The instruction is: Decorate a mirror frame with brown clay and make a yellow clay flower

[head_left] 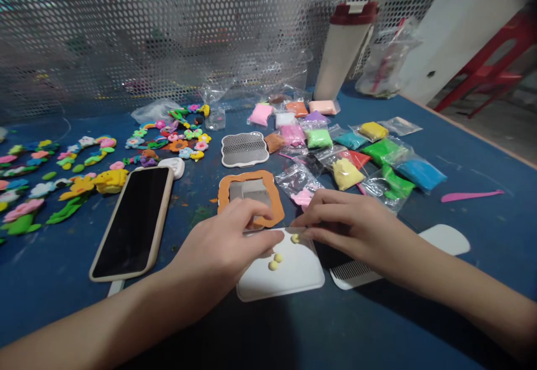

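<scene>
A white board (pixel 293 277) lies on the blue table in front of me. Two small pale yellow clay balls (pixel 276 262) rest on it, touching each other. Close to the board's far edge is a small pale yellow clay piece (pixel 296 238), at the pinched fingertips of my right hand (pixel 352 216). My left hand (pixel 229 241) reaches over the board's left side, thumb and index finger apart; its other fingertips are partly hidden. Just beyond sits a mirror (pixel 274 193) with an orange clay border. Under my right forearm lies a white comb (pixel 352 275).
Left of my hands lies a phone (pixel 134 221) with a cable. Colourful clay ornaments (pixel 78 185) spread at far left. Several clay bags (pixel 319 137) lie at the back, near a second mirror (pixel 244 150), a tumbler (pixel 346 51) and a perforated metal panel (pixel 155 34). A pink tool (pixel 472 196) lies right.
</scene>
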Motion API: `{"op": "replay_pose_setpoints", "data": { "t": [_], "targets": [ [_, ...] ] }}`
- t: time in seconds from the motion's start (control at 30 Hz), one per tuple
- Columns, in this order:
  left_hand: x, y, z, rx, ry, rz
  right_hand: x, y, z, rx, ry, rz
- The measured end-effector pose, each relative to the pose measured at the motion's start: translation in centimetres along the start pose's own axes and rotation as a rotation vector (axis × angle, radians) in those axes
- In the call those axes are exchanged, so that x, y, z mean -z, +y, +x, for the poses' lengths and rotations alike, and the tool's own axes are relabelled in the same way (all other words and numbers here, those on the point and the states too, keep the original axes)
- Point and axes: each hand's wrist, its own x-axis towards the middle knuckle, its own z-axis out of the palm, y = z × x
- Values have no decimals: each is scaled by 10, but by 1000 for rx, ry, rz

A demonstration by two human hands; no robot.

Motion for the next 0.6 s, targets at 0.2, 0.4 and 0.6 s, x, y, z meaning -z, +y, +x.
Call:
{"op": "replay_pose_setpoints", "data": {
  "t": [0.2, 0.4, 0.6],
  "targets": [
    [-13, -11, -2, 11, 0, -204, -3, 0, 0, 2, -58, -42],
    [-9, -6, -2, -27, -61, -190, -7, -2, -1, 1, -28, -23],
    [-2, 0, -5, -218, -102, 47, -12, -5, 0, -13, -12, -10]
  ]
}}
